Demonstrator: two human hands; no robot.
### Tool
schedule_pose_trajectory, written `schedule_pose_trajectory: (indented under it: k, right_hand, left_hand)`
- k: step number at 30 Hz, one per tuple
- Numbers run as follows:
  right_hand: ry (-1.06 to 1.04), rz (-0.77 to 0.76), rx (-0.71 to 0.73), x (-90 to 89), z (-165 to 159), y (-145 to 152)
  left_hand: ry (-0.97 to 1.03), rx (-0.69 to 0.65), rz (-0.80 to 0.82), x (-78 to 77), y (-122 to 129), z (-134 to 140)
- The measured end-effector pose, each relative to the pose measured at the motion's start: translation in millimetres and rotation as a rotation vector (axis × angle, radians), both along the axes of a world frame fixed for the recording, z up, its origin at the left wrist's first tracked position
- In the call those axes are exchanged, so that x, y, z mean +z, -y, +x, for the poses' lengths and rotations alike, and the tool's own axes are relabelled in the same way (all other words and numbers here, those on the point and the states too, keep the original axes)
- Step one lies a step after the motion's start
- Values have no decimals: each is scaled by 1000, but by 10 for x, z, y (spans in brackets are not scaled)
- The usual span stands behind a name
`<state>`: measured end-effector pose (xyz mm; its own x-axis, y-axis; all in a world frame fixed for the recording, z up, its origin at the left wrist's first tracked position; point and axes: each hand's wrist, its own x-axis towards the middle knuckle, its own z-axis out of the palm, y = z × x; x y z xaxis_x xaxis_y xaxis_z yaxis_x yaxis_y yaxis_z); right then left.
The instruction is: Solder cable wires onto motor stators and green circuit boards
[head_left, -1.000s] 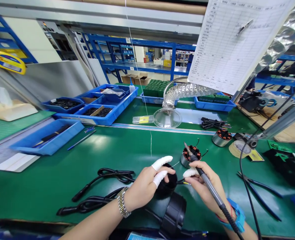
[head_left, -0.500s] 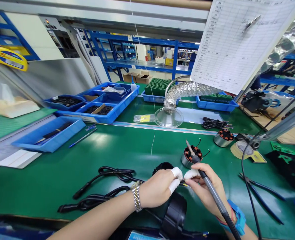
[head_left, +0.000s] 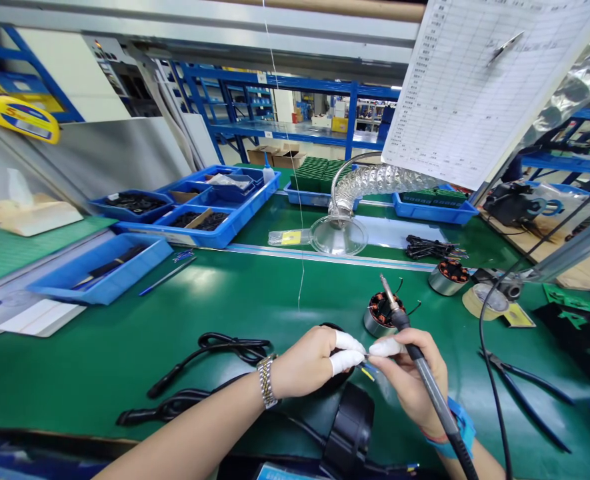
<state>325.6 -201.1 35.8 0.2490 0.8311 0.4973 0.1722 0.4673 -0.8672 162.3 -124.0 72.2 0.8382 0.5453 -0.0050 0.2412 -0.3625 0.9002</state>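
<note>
My left hand (head_left: 319, 363), with white finger cots on thumb and forefinger, pinches a thin wire at the end of a black cable. Blue and yellow wire ends (head_left: 367, 373) stick out just below those fingertips. My right hand (head_left: 415, 373) is closed around a soldering iron (head_left: 427, 383), its tip pointing up and away. That hand's thumb and cotted forefinger also pinch close to the wire, almost touching the left fingertips. Behind the iron stands a motor stator (head_left: 377, 320) with copper windings. A black round housing (head_left: 349, 430) lies below the hands.
Coiled black cables (head_left: 229, 350) lie to the left. Pliers (head_left: 525, 393), a tape roll (head_left: 485, 299) and a second stator (head_left: 447, 277) are at right. A fume-hose funnel (head_left: 339, 237) stands behind, near blue parts bins (head_left: 225, 230). A thin solder wire (head_left: 302, 267) hangs down.
My left fingers have straightened and turned, showing more of the white cots and the wire ends. The soldering iron has shifted slightly right, still in my right hand.
</note>
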Motion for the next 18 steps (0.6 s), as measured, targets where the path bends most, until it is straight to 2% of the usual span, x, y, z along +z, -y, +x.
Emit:
schedule_pose_trajectory:
  k: [3,6,8,12,18]
  right_hand:
    - [-46,82,-21,11,-75,-52]
    - [-17,11,0,17,-56,-111]
    - [88,-45,-4,18,6,-139]
    - [322,-10,-81,31,126,-161]
    - [354,8,-157,35,148,-143]
  left_hand:
    - [30,89,47,18,13,17]
    - [27,171,27,-8,-4,44]
    - [26,205,4,-42,-28,58]
    - [48,190,-25,-91,-68,75]
    - [31,194,-30,-98,-78,94]
